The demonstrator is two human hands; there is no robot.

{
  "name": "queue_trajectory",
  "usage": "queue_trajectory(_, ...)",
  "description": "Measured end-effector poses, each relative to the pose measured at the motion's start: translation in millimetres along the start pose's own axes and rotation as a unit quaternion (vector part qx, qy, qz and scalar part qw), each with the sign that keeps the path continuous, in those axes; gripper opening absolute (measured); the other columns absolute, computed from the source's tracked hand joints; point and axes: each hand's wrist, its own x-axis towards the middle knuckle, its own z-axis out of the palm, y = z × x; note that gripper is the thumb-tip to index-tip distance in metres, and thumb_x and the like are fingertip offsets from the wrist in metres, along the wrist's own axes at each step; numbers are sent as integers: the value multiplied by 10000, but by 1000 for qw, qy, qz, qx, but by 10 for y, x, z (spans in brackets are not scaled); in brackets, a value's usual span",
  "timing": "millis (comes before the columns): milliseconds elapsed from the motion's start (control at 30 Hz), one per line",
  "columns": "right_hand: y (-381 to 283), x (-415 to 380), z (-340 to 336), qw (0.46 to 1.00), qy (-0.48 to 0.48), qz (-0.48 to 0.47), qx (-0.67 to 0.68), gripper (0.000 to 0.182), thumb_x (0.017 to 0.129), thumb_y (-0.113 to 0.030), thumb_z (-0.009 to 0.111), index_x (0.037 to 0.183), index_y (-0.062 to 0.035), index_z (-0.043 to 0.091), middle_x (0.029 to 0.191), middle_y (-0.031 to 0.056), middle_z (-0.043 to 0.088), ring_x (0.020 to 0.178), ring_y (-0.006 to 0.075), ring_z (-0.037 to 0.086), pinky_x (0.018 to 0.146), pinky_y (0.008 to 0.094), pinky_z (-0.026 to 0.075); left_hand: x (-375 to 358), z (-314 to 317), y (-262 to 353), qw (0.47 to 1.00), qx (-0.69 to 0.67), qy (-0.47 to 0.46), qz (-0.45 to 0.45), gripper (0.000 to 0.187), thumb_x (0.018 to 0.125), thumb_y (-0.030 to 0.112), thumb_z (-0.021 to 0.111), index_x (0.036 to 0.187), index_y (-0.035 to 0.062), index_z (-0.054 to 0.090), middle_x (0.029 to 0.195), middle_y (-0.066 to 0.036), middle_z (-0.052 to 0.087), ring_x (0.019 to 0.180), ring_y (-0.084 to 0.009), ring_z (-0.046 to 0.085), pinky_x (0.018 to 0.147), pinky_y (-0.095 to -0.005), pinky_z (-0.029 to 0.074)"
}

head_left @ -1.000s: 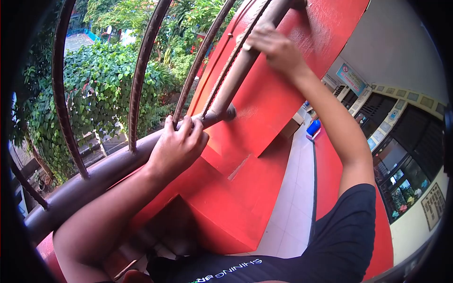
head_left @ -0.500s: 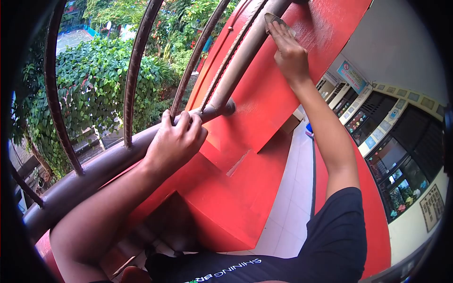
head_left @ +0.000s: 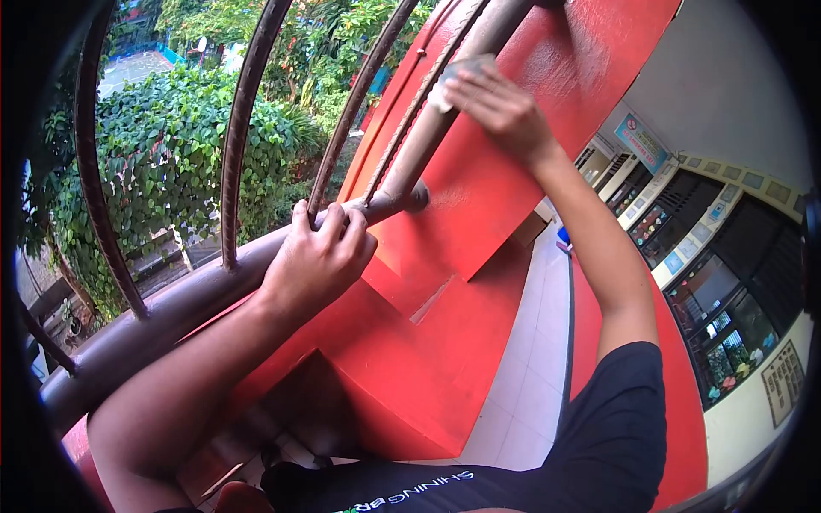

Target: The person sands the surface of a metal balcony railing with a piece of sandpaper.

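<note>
My left hand (head_left: pixel 323 252) is wrapped over the brown metal pipe rail (head_left: pixel 192 292), close to where the thin twisted bars meet it. Higher up, my right hand (head_left: pixel 500 107) presses a small grey piece of sandpaper or cloth (head_left: pixel 453 79) against the slanted pipe (head_left: pixel 419 154). Its fingers lie together over the piece, and a pale edge sticks out below them. Which material the piece is, I cannot tell.
Red painted wall (head_left: pixel 479 205) and ledges (head_left: pixel 385 368) stand behind and under the rail. Vertical bars (head_left: pixel 242 137) rise at the left, with green plants (head_left: pixel 188 128) beyond. On the right are a tiled walkway (head_left: pixel 526 359) and windows (head_left: pixel 718 299).
My right hand has slid down and left along the slanted pipe with the grey piece and is slightly blurred. My left hand has kept its hold in the same place.
</note>
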Motion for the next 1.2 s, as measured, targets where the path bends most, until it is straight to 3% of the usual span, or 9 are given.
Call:
queue_trajectory(33,153,52,-28,993,32,110,-7,276,891,-8,585,1114,-71,734,1273,73,719,1260,255,646,1131,446,483,4,7,8,1000,1,1,-4,173,890,192,651,1023,82,646,1157,-114,605,1101,-260,609,879,-576,578)
queue_trajectory(400,31,221,-58,986,41,162,4,305,921,-288,694,1133,-72,655,1256,97,698,1224,272,632,1112,489,456,-20,39,3,1000,10,-8,3,193,895,194,650,1051,80,653,1189,-135,607,1107,-278,612,888,-589,581)
queue_trajectory(700,44,255,64,984,40,124,-124,201,953,-219,640,1103,-107,713,1145,8,740,1225,191,642,1148,482,427,-24,32,9,1000,5,-10,6,199,896,191,647,1063,82,654,1197,-142,609,1129,-292,613,889,-595,573)
queue_trajectory(800,187,248,87,997,-62,-39,-7,176,958,-183,603,1087,-130,709,1100,-14,747,1179,168,672,1173,475,421,-21,43,8,1000,10,-6,7,203,893,189,650,1065,82,655,1193,-144,609,1129,-293,613,888,-591,571)
queue_trajectory(867,505,361,-13,1000,-11,-7,-18,164,968,-177,582,1070,-140,703,1075,-9,757,1081,192,722,1146,457,463,-17,41,-8,1000,10,-2,5,202,892,189,651,1062,80,653,1193,-144,609,1126,-292,613,887,-589,571)
queue_trajectory(933,724,467,-144,965,55,255,-13,177,975,-222,589,1074,-117,690,1049,66,765,963,256,756,1047,437,534,-15,21,4,1000,9,-8,9,200,889,190,653,1053,77,650,1192,-143,607,1116,-289,614,883,-585,573)
queue_trajectory(1100,290,399,33,993,-59,-100,-17,97,898,-104,630,982,-125,673,972,19,738,1077,153,699,1137,372,459,-17,14,4,1000,8,-22,10,209,890,198,649,1058,73,636,1204,-139,609,1125,-288,605,890,-588,571)
queue_trajectory(1133,431,411,-35,994,-66,-83,-32,137,878,-91,641,1009,-112,676,1002,25,735,1062,186,704,1118,394,478,-12,2,2,1000,3,-21,16,209,890,198,649,1058,73,636,1204,-139,609,1125,-288,605,890,-588,571)
queue_trajectory(1200,621,468,-136,985,-16,172,-29,124,913,-109,603,1019,-101,666,998,69,741,1025,273,724,997,448,554,-8,-9,12,1000,5,-23,8,211,895,197,644,1063,71,627,1228,-138,610,1139,-291,600,909,-596,566)
